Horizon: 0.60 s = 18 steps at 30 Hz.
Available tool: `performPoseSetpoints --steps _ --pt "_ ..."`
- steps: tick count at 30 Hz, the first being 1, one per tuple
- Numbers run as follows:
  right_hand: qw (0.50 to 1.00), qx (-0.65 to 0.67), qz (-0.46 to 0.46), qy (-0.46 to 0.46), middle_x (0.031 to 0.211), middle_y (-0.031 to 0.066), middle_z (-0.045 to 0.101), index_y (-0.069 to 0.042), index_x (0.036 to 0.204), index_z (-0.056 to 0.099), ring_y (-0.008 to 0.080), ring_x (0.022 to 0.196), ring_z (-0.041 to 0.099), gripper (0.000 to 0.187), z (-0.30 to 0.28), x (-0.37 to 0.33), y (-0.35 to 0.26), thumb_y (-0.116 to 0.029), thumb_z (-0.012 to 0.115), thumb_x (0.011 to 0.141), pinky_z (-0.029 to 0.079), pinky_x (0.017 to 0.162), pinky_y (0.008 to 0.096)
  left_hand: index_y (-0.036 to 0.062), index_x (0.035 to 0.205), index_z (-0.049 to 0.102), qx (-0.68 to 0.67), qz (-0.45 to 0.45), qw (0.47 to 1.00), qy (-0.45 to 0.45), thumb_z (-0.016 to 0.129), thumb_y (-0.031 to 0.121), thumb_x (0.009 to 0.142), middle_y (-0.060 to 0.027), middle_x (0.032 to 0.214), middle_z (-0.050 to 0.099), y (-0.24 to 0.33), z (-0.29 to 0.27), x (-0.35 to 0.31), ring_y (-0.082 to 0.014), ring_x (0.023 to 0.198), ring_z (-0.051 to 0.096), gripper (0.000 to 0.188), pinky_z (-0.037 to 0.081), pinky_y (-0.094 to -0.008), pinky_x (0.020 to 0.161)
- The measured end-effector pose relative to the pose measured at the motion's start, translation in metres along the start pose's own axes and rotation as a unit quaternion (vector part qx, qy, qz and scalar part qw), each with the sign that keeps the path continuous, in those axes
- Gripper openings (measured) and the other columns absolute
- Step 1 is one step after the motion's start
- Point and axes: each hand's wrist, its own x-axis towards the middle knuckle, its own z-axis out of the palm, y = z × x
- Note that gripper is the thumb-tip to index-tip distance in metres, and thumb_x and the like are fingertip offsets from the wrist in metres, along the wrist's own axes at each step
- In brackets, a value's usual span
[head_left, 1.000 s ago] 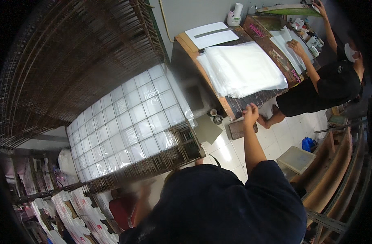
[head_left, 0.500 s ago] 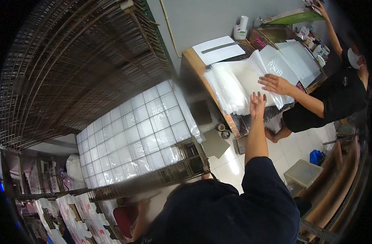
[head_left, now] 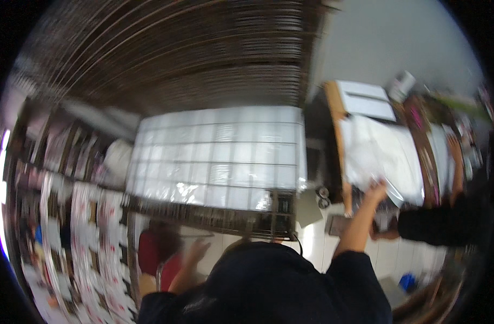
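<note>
My right hand [head_left: 375,190] is closed at the near edge of the worktable, pinching a thin clear plastic bag [head_left: 365,157], though motion blurs the grip. Under and beyond the bag lies a stack of white translucent sheets [head_left: 401,148]. Low on the left, my left hand [head_left: 196,251] hangs beside a red chair [head_left: 151,252], fingers apart and holding nothing. In front of me a wire drying rack [head_left: 204,204] carries several printed clear plastic bags [head_left: 220,154] laid out flat under its grid.
Raised wire shelves [head_left: 204,59] overhang the rack. At the right, another person's arm [head_left: 456,164] reaches over the worktable [head_left: 334,102], which has a printing frame [head_left: 422,137]. Stacked white cartons [head_left: 87,237] stand on the left. A grey board [head_left: 310,209] lies on the tiled floor.
The view has swung left. My right hand has gone from open to closed on a clear bag. The other person's hand has lowered from the raised screen to the table.
</note>
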Motion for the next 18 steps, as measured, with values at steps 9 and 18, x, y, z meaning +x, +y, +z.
performPoseSetpoints --steps 9,18 --pt "0.874 -0.239 -0.295 -0.302 0.098 0.0099 0.054 -0.003 0.125 0.037 0.0154 0.079 0.053 0.051 0.125 -0.206 -0.08 0.005 0.049 0.076 0.045 0.063 0.0273 0.0066 0.112 0.052 -0.124 -0.027 0.991 0.037 0.064 0.043 0.071 -0.0135 0.09 0.065 -0.036 0.028 0.022 -0.0284 0.088 0.061 0.056 0.047 -0.0372 0.078" --pt "0.492 -0.431 -0.156 -0.74 0.082 0.002 0.058 -0.005 0.113 0.05 0.001 0.06 0.045 0.035 0.198 -0.434 0.008 0.007 0.05 0.08 0.034 0.05 0.0155 0.0058 0.115 0.051 -0.175 -0.029 0.984 0.003 0.063 0.043 0.073 -0.0138 0.09 0.064 -0.087 0.027 0.064 -0.0278 0.087 0.061 0.057 0.046 -0.0372 0.078"
